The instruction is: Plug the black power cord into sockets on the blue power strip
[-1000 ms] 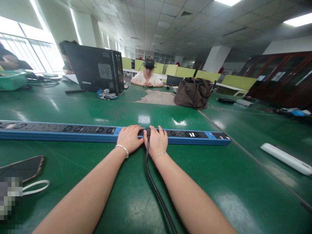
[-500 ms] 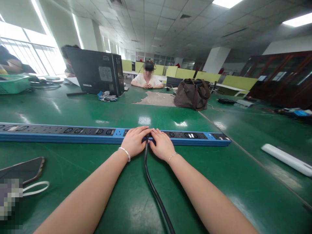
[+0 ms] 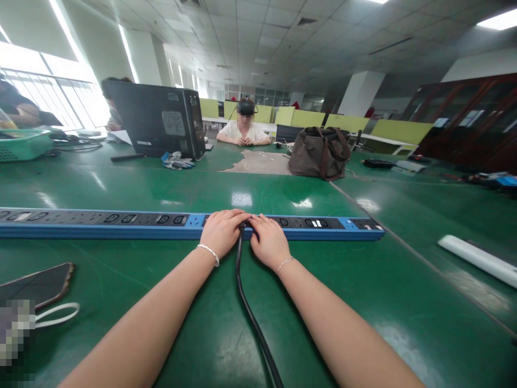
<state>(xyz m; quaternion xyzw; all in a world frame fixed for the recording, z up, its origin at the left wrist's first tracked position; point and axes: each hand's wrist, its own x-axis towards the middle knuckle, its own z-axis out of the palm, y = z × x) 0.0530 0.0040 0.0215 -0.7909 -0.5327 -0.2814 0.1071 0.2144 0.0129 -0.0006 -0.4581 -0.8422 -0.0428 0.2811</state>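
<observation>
A long blue power strip with a row of black sockets lies across the green table in front of me. A thick black power cord runs up from the bottom edge to the strip, and its plug end sits between my hands, mostly covered by fingers. My left hand curls over the strip from the left, with its fingertips at the plug. From the right, my right hand closes on the same spot, its fingertips meeting the left ones. Both wrists rest low in front of the strip.
A dark phone and a white loop strap lie at left. At right is a white bar-shaped object. Farther back are a black computer case, gloves, a brown bag and a seated person.
The cord's upper part has shifted slightly left, and my right thumb has drawn a little away from it. Both hands stay at the plug.
</observation>
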